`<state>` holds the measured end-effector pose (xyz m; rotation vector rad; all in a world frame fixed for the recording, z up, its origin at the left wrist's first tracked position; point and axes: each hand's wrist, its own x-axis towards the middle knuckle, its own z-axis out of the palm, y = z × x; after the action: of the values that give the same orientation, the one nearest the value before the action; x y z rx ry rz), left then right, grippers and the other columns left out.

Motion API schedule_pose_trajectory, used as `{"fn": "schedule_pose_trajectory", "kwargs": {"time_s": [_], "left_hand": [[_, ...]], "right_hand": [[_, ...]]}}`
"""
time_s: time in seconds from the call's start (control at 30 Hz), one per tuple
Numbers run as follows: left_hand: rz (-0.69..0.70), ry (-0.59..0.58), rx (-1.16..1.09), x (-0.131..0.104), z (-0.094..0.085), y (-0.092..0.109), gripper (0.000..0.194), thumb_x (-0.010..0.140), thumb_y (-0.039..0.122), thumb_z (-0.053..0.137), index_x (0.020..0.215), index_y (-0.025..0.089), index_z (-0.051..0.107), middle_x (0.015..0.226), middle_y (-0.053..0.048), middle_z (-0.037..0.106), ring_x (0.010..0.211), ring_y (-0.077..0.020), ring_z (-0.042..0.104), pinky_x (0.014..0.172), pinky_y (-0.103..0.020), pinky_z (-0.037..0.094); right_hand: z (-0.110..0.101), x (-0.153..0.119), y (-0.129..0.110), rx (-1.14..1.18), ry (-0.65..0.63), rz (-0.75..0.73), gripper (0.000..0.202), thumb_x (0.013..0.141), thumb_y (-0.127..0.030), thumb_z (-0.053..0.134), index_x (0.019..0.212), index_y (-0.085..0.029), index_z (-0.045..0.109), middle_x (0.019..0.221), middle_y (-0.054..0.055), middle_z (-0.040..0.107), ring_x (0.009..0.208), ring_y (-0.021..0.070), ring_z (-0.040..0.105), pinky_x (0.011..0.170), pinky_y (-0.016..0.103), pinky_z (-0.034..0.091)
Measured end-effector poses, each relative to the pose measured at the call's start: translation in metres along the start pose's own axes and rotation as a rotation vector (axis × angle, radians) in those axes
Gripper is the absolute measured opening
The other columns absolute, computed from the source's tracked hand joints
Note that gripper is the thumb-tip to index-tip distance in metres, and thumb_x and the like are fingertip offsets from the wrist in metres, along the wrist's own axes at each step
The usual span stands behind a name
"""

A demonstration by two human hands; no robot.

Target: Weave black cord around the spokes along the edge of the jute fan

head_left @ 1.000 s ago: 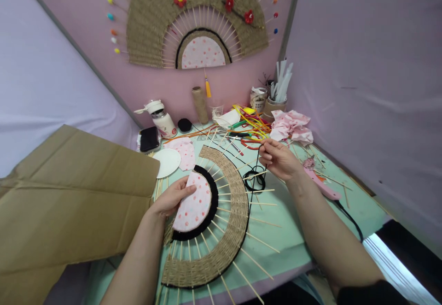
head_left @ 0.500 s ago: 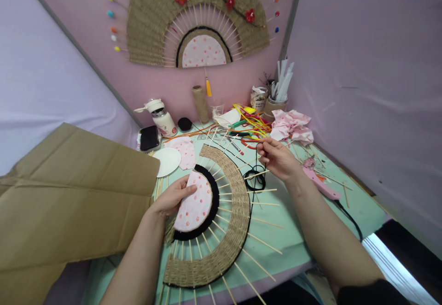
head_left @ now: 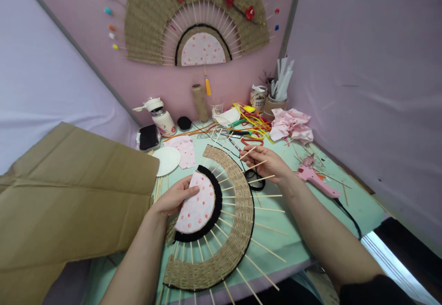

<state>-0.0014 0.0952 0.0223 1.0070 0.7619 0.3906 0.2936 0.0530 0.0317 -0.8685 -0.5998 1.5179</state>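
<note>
My left hand (head_left: pixel 177 195) is closed on the straight edge of a woven fan (head_left: pixel 243 203), its thumb over the pink dotted half-circle of cloth (head_left: pixel 198 206). Around that cloth runs a black band (head_left: pixel 218 196), from which thin wooden sticks fan out through a wide straw weave. Black cord edges the weave's outer rim. At the fan's upper right, my right hand (head_left: pixel 264 161) pinches the black cord among the stick ends; the fingertips are partly hidden by a stick. A loose coil of black cord (head_left: pixel 257 186) lies just under this hand.
Cardboard (head_left: pixel 79 194) leans in at the left. A pink glue gun (head_left: pixel 319 183) lies on the right. Scissors (head_left: pixel 252 142), crumpled pink cloth (head_left: pixel 292 125), a bottle (head_left: pixel 163 118) and a cardboard tube (head_left: pixel 199 103) are at the back. A finished fan (head_left: pixel 145 28) hangs on the wall.
My right hand has moved left and slightly down, from beyond the sticks to among their ends near the rim. The fan has turned and shifted slightly right in my left hand.
</note>
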Motion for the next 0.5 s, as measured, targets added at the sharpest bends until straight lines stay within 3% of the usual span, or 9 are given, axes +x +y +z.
{"fn": "schedule_pose_trajectory", "kwargs": {"time_s": [0.5], "left_hand": [[-0.003,0.018,0.013,-0.0009,0.001,0.0006,0.048,0.068,0.028,0.073,0.112,0.016,0.058,0.096,-0.01,0.069,0.076,-0.0191,0.066,0.067,-0.028,0.051]], "right_hand": [[-0.0008,0.0009,0.0024,-0.027,-0.003,0.004,0.014,0.069,-0.018,0.07,0.083,-0.019,0.067,0.086,0.004,0.072,0.076,0.0116,0.067,0.064,0.019,0.053]]}}
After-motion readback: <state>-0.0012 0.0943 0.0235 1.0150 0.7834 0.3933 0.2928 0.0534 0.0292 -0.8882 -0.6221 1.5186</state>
